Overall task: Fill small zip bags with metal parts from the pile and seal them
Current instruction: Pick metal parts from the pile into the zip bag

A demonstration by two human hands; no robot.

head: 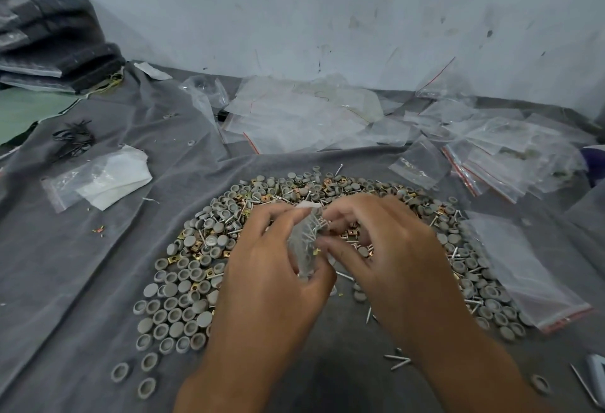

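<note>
Here both hands, left (271, 268) & right (389, 249), fingers pinching zip bag (302, 242) w/ screws above pile (183, 281).

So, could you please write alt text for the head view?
Two hands, left hand and right hand, hold a small zip bag of screws over a pile of grey caps, gold square nuts and screws on grey cloth; empty bags lie behind.

Scuffed pale wall (327, 13) behind; grey cloth (82, 265) over surface, dim light.
</note>
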